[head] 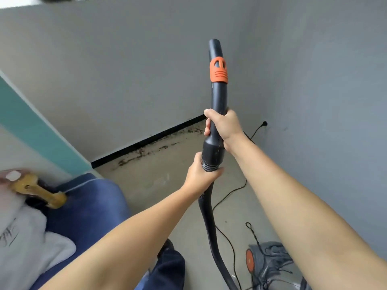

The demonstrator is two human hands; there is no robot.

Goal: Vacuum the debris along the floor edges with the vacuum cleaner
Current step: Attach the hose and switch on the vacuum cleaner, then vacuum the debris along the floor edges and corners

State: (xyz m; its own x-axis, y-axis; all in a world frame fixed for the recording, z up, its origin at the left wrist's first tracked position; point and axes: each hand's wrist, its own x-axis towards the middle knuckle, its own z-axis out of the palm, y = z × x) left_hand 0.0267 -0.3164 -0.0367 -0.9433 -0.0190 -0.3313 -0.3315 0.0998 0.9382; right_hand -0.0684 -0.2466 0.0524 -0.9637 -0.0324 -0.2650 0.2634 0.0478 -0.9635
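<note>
My right hand (225, 124) gripped the dark handle tube (217, 101) of the vacuum cleaner, fingers (207, 130) curled round its left side and thumb over the top. Just below, my left hand (201, 174) held the ribbed hose (206, 216) where it joins the tube's wide collar, fingers wrapped round it from underneath. Above my right fingers the tube pointed up, away from the floor, with an orange ring (218, 70) near its open end, which touched nothing. From my left fingers the hose hung down and curved toward the grey vacuum body (270, 262) with its orange wheel, low to the right of my right arm. A thin black cord (230, 193) trailed over the floor (167, 185) behind the hose to a plug (265, 123) in the grey wall, right of my right hand. Beyond both hands, the debris (146, 152) lay in a dark scattered line along the black skirting (146, 141). Far left of my left arm were a blue cushion (94, 206), white cloth (27, 237) and a yellow wooden object (39, 191)
</note>
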